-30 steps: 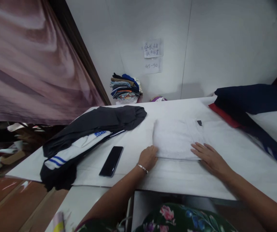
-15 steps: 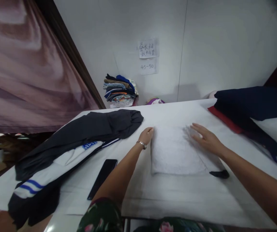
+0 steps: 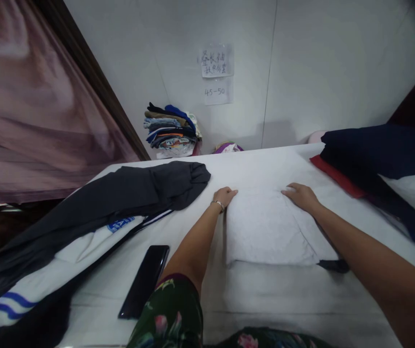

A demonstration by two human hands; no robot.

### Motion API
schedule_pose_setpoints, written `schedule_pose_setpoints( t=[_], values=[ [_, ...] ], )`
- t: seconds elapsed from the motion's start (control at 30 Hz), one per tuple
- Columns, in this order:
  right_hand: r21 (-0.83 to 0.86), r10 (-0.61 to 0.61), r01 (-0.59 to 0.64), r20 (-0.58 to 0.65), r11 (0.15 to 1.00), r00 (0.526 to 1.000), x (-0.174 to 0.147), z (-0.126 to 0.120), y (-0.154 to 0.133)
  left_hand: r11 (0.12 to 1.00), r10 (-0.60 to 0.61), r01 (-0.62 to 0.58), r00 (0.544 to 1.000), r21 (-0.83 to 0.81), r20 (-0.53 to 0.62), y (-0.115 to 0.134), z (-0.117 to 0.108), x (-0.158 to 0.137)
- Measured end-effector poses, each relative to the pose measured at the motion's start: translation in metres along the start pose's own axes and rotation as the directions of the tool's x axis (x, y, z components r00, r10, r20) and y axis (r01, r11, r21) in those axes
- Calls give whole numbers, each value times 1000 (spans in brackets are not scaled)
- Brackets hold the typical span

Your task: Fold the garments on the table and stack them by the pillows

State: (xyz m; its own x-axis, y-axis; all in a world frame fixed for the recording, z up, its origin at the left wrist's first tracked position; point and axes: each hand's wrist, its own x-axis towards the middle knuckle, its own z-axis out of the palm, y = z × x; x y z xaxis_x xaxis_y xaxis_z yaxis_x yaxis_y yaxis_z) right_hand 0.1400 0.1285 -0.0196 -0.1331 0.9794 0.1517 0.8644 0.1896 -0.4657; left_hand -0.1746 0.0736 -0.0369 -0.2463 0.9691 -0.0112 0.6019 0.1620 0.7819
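Observation:
A white garment (image 3: pixel 265 227), folded into a rough rectangle, lies on the white-covered table (image 3: pixel 279 295) in front of me. My left hand (image 3: pixel 225 195) pinches its far left corner, with a bracelet round the wrist. At the far right corner, my right hand (image 3: pixel 301 195) has thumb and fingers closed on the cloth. A folded flap slants along the garment's right side, and a small black part (image 3: pixel 334 266) sticks out from under it at the near right, below my right forearm.
Dark grey trousers (image 3: pixel 138 188) and a white garment with blue stripes (image 3: pixel 84 246) lie at left, near a black phone (image 3: pixel 145 280). Dark clothes (image 3: pixel 384 150) with a red piece (image 3: pixel 337 176) lie at right. Folded clothes (image 3: pixel 173 130) are stacked beyond the table by the wall.
My right hand was open and moving over the garment's right side; now its fingers are closed on the far right corner. The flap has been drawn inward. My left hand keeps its corner.

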Motion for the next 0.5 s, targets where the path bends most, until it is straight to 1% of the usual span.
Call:
schedule_pose_setpoints(
  t=[0.07,0.13,0.23,0.33,0.4,0.47,0.5],
  values=[
    [21,2,-2,5,1000,1000,-1,7,5,990,26,-26,1000,141,7,1,1,0],
    [38,-4,5,-10,999,1000,-2,11,7,974,42,-46,999,220,19,3,0,0],
    [11,10,-10,1,1000,1000,-4,9,5,971,22,-29,999,238,31,9,-6,2],
    [-83,-12,12,5,996,1000,-6,4,2,974,7,-8,1000,227,6,20,-12,-3],
    [-175,-84,78,-26,982,996,-8,1,0,975,64,-55,997,216,-37,32,-11,-16],
    [-266,-180,162,-43,950,983,-10,-2,-5,957,192,-177,980,228,-45,45,-3,-38],
    [-302,-222,201,-36,932,974,-10,-4,-9,936,264,-253,964,246,-16,51,3,-51]
  ],
)
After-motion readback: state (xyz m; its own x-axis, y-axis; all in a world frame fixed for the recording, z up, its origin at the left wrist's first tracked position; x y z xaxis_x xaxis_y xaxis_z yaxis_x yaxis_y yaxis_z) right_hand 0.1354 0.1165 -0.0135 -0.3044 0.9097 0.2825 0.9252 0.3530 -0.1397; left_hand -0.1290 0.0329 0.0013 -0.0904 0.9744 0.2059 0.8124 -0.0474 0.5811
